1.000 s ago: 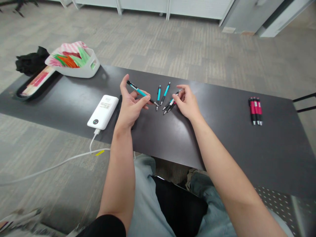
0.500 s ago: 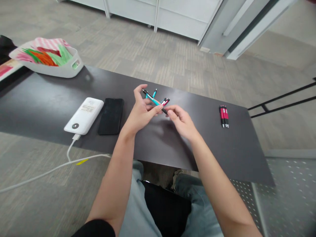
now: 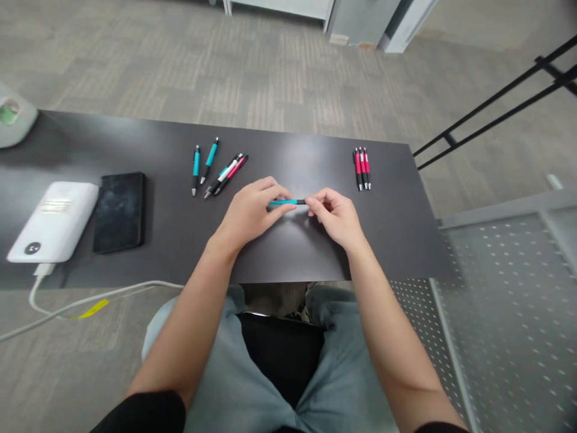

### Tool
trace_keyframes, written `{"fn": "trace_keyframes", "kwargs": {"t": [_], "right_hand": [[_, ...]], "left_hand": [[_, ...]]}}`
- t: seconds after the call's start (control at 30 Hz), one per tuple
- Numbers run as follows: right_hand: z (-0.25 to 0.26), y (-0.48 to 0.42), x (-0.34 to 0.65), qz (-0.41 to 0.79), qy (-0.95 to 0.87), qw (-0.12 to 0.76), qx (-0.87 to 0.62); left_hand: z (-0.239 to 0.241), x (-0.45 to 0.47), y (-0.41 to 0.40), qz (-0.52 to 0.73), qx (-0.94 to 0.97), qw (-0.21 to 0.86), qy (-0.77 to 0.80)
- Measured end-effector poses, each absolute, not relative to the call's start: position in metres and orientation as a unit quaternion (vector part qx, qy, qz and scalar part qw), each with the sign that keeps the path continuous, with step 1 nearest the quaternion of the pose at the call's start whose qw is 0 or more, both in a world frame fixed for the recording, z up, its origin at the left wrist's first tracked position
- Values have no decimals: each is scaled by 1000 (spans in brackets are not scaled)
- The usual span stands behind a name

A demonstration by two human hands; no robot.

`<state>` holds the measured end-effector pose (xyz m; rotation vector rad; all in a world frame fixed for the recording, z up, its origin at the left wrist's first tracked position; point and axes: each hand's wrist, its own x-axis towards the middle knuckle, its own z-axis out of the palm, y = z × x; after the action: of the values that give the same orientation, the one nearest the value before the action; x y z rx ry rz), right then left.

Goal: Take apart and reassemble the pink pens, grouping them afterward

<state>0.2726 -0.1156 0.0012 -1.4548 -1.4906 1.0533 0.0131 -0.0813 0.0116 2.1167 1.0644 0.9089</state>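
Note:
Between my two hands lies a teal pen (image 3: 288,202) with a black end, held level just over the dark table. My left hand (image 3: 252,210) grips its teal barrel between thumb and fingers, covering the left end. The fingertips of my right hand (image 3: 334,215) pinch the black end. Left of my hands are two loose teal pens (image 3: 210,161) and a small bunch (image 3: 224,174) that includes a red pen (image 3: 234,171). Three red pens (image 3: 362,169) lie side by side to the right.
On the left of the dark table (image 3: 180,252) are a black phone (image 3: 119,211) and a white power bank (image 3: 56,219) with a white cable (image 3: 112,293). A white basket (image 3: 15,117) stands at the far left. Black metal rails (image 3: 487,96) rise beyond the right edge.
My hands have lowered the teal pen from a slanted hold to a level one nearer the tabletop. My view has turned right, and the loose pens now show clear of my left hand.

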Motion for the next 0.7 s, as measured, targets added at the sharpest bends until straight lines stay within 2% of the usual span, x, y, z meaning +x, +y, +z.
{"fn": "trace_keyframes", "kwargs": {"t": [0.27, 0.47, 0.6, 0.7], "right_hand": [[4, -123, 288, 351, -637, 361, -583], [-5, -127, 288, 356, -628, 376, -581], [-7, -127, 288, 303, -658, 409, -555], [-9, -124, 288, 272, -687, 427, -521]], "left_hand": [[13, 37, -88, 294, 818, 244, 430], [10, 39, -90, 296, 832, 255, 395], [8, 42, -95, 264, 845, 215, 413], [7, 42, -97, 258, 844, 237, 406]]}}
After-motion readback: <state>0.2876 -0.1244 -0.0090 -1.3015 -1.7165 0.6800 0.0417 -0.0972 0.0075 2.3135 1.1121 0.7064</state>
